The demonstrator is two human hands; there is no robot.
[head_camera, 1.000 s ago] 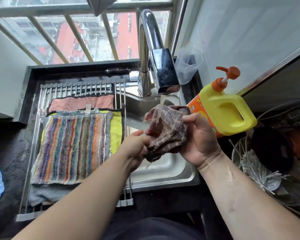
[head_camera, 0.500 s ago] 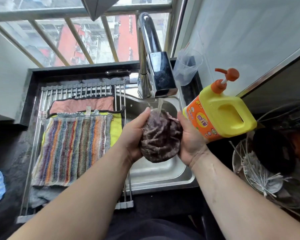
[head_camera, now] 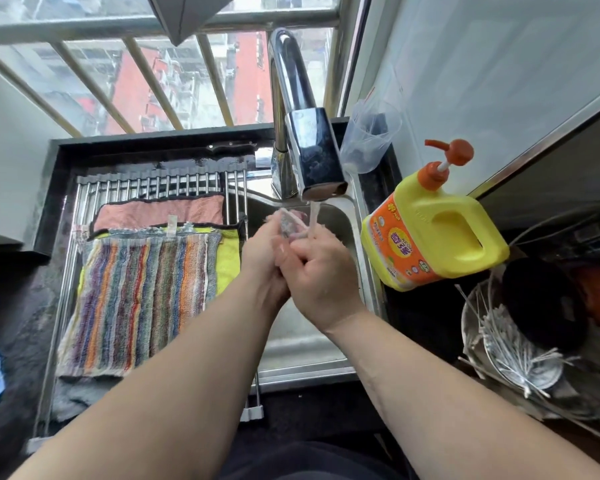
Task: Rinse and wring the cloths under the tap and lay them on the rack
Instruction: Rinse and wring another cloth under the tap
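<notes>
Both hands are clasped together over the sink (head_camera: 329, 370), squeezing a brownish cloth (head_camera: 290, 225) whose end sticks out above my fingers. My left hand (head_camera: 262, 251) and my right hand (head_camera: 321, 271) press tight against each other, hiding most of the cloth. Water runs from the chrome tap (head_camera: 314, 161) onto the cloth and my right fingers. On the metal rack (head_camera: 153, 183) at the left lie a pink cloth (head_camera: 160, 213), a striped multicolour cloth (head_camera: 139, 299) and a yellow cloth (head_camera: 227, 258) partly under it.
A yellow detergent bottle (head_camera: 437, 233) with an orange pump stands right of the sink. A clear plastic cup (head_camera: 369, 138) sits behind the tap. A bowl of utensils (head_camera: 513, 348) and a dark pot are at the far right. A grey cloth (head_camera: 73, 393) lies under the striped one.
The cloth was spread between my hands under the stream, then bunched into a ball; now my hands have closed together around it, compressing it so only its end shows.
</notes>
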